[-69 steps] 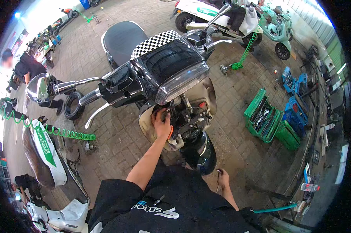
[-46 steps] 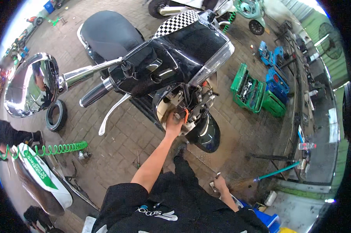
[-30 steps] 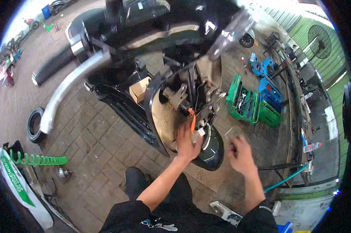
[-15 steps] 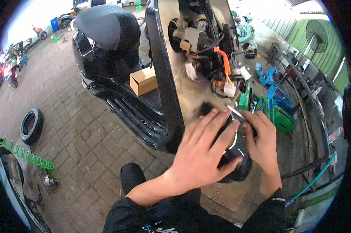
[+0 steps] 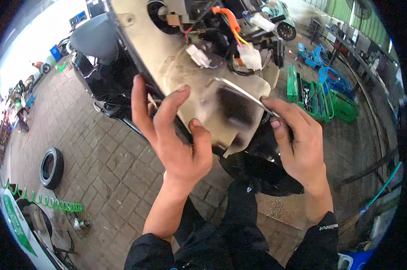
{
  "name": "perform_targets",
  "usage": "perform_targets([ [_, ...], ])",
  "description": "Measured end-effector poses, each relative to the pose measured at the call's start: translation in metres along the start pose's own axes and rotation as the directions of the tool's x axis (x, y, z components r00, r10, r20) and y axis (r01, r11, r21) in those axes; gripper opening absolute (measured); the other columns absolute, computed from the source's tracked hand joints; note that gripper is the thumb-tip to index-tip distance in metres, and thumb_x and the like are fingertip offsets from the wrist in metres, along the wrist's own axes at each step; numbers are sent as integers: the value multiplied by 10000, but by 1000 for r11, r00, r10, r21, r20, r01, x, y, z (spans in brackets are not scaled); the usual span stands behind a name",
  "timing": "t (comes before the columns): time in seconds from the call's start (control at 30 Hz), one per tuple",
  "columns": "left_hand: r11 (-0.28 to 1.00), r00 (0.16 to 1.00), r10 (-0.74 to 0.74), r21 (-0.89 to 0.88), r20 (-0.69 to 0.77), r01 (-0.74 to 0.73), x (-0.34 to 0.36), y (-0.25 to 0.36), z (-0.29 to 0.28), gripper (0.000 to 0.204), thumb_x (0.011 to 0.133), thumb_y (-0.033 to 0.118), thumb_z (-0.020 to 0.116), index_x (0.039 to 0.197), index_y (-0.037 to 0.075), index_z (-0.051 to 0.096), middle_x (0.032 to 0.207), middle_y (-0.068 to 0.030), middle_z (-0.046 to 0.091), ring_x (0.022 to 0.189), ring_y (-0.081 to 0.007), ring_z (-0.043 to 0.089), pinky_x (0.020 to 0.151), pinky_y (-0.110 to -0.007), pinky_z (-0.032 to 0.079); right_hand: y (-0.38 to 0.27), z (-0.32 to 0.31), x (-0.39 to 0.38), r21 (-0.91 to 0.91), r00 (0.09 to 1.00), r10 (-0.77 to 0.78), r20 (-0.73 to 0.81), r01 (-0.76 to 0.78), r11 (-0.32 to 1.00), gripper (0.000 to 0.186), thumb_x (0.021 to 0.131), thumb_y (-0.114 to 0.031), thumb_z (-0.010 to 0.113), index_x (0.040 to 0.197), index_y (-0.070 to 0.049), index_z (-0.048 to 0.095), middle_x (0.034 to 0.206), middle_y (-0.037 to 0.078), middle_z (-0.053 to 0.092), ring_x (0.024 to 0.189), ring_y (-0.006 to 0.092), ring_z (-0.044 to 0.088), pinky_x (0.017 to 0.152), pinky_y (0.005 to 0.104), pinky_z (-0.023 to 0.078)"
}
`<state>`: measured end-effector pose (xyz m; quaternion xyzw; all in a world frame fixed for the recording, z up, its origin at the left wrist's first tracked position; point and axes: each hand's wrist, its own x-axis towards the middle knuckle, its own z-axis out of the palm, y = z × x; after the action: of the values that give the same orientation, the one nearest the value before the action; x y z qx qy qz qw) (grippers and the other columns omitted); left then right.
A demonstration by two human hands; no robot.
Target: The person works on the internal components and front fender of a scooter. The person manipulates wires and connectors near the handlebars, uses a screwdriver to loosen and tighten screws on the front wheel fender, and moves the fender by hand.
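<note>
Head view: scooter's beige inner panel is exposed, wiring connectors hanging loose. Left hand rests spread-fingered against it; right hand pinches a metal hex key, seemingly mid-fastener.

Grey brick paving covers the floor; a tyre lies left, green toolboxes right, bright daylight far left.
</note>
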<state>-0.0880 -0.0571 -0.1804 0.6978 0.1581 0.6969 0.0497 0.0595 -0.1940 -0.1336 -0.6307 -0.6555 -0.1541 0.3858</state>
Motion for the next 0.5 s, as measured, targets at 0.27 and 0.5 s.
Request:
perform_targets([
  [0.27, 997, 999, -18, -68, 33, 21, -3, 0, 4, 503, 680, -38, 462, 1180, 4, 496, 1401, -290, 194, 1174, -359, 419, 965, -400, 345, 15, 3, -5, 328, 952, 190, -239, -105, 939, 176, 922, -80, 468, 1059, 6, 539, 833, 121, 603, 691, 152, 585, 645, 259, 455],
  [0.5, 996, 1000, -4, -88, 8, 5, -3, -4, 2, 524, 671, -38, 483, 1194, 5, 490, 1389, -297, 237, 1314, -417, 243, 1051, -432, 237, -2, -10, 2, 496, 933, 313, -179, -189, 848, 191, 915, -88, 506, 1080, 2, 541, 808, 59, 603, 680, 101, 540, 632, 249, 447],
])
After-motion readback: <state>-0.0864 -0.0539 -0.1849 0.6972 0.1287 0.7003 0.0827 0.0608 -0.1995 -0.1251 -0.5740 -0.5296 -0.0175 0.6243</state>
